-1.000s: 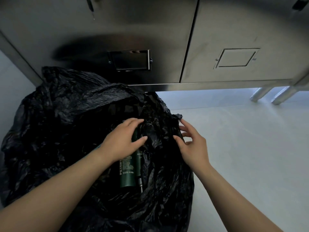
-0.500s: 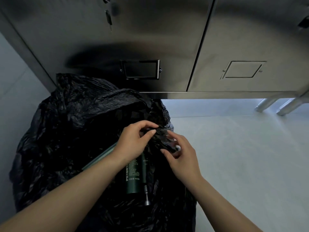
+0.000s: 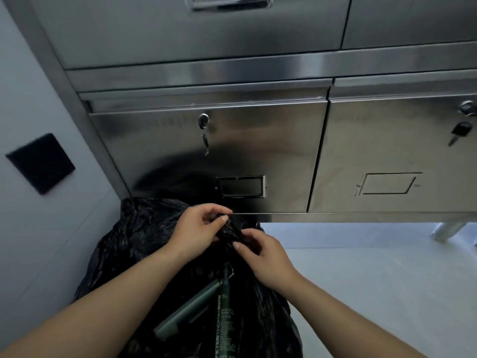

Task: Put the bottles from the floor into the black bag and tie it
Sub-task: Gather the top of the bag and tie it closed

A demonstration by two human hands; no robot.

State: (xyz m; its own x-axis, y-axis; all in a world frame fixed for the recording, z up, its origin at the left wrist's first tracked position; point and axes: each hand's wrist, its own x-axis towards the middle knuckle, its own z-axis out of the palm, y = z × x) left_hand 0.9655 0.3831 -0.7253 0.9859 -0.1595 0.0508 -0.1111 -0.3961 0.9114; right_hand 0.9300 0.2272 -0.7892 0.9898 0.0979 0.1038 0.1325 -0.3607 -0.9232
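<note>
The bag (image 3: 134, 244) sits on the floor (image 3: 374, 280) against the steel cabinet (image 3: 258, 140), its mouth gathered up toward the cabinet front. Both hands meet at that gathered plastic: the left hand (image 3: 196, 231) pinches a bunch of it between thumb and fingers, and the right hand (image 3: 263, 257) pinches the same bunch just beside it, the two nearly touching. Inside the bag lie two dark green bottles. The tube (image 3: 185, 310) lies tilted, its long axis running from lower left to upper right. The bottle (image 3: 224, 321) lies nearly straight up the frame, its narrow end toward the hands.
</note>
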